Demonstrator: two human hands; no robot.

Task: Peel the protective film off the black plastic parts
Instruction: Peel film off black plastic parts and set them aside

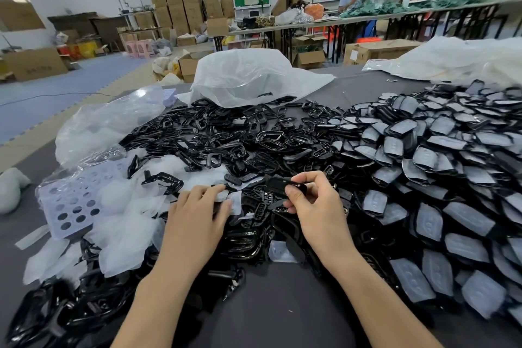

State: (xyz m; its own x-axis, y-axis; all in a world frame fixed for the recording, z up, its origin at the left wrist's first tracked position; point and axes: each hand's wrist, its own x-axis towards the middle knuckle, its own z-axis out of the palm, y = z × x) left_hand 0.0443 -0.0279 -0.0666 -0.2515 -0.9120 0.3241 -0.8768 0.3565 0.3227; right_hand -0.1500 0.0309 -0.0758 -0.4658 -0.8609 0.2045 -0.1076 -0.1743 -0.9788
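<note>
Part [282, 185] sits pinched in my right hand [316, 206] above the heap: light, stiff, glossy plastic, likely slippery, so I'd grip its edges. My left hand [197, 215] pinches thin, limp film [234, 202] beside it. Filmed parts [440, 178] lie right on the tabletop [271, 308], peeled film [121, 232] left.

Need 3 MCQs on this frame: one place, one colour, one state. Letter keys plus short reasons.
1. Where do the film-covered parts lie?
A. person's right
B. person's left
C. on the floor
2. Colour of the perforated sheet?
A. red
B. pale purple
C. green
3. What does the right hand hold?
A. nothing
B. a cardboard box
C. a black part

Key: 1 A, the grey-filmed pile fills the table's right side. 2 B, the sheet by the loose film is lilac. 3 C, fingers pinch the part while the left hand rests on film scraps.
</note>
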